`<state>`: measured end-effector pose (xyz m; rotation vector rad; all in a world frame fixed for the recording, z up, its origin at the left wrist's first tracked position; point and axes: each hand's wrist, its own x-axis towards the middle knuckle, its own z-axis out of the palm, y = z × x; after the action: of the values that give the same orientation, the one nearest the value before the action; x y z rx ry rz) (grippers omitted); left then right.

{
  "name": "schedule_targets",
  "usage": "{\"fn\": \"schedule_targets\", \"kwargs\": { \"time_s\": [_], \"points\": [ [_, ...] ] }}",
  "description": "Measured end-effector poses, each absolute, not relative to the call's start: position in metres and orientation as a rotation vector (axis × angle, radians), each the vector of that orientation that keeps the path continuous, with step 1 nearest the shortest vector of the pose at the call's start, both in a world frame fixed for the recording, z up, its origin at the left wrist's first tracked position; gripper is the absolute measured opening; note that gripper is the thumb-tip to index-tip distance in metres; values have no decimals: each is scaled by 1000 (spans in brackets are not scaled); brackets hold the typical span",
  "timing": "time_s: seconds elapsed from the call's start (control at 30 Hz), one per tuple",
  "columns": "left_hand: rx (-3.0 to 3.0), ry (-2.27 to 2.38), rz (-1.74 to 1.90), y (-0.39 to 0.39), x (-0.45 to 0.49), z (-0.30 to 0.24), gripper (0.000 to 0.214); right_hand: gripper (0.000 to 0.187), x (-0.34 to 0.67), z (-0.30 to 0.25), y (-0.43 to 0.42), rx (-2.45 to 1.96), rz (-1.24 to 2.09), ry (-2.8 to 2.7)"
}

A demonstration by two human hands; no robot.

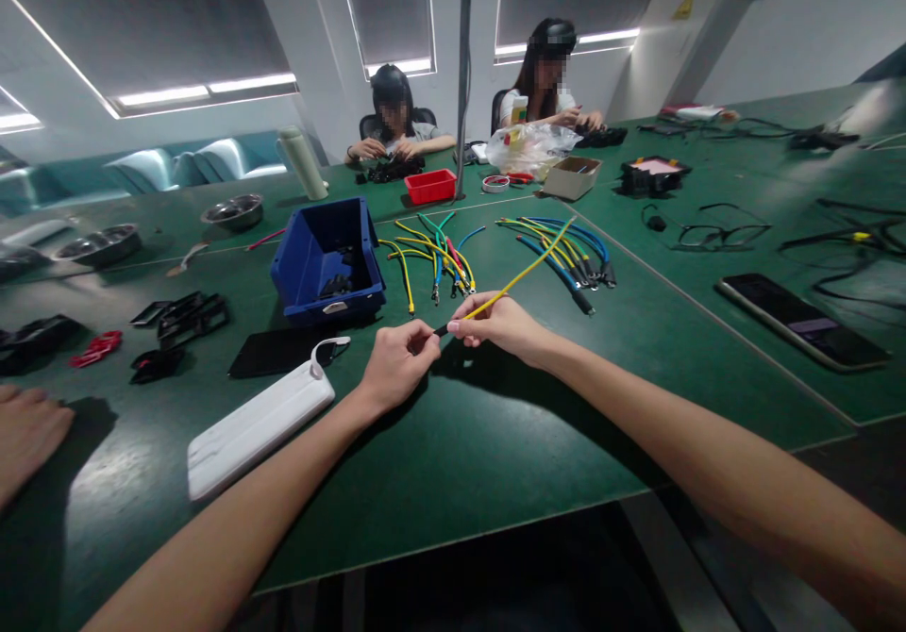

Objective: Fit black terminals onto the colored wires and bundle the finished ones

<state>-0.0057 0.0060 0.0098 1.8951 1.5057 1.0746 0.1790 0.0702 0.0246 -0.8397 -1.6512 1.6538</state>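
On the bench, a white power bank lies at left, with a blue bin beyond it. Next, the left hand pinches the black end of a yellow cable; a first bunch of cables lies beyond. The right hand grips the cable just beside that end, its free length slanting up rightward. Farther right come a second bunch of cables and a phone.
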Motion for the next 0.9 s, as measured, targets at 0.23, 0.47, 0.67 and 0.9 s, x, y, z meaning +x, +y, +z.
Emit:
{"fn": "schedule_targets", "kwargs": {
  "time_s": [0.23, 0.47, 0.67, 0.9],
  "points": [
    [1762, 1449, 1067, 1, -1, 11, 25, 30, 175, 14, 72, -774, 1594, -1634],
    [1724, 1399, 1028, -1, 2, 12, 25, 26, 173, 14, 69, -804, 1536, -1637],
    [1698, 1340, 966, 2, 1, 10, 23, 28, 173, 12, 71, -759, 1612, -1602],
    [1777, 1287, 899, 1, 3, 12, 28, 41, 176, 10, 77, -769, 1539, -1632]
  ]
}}
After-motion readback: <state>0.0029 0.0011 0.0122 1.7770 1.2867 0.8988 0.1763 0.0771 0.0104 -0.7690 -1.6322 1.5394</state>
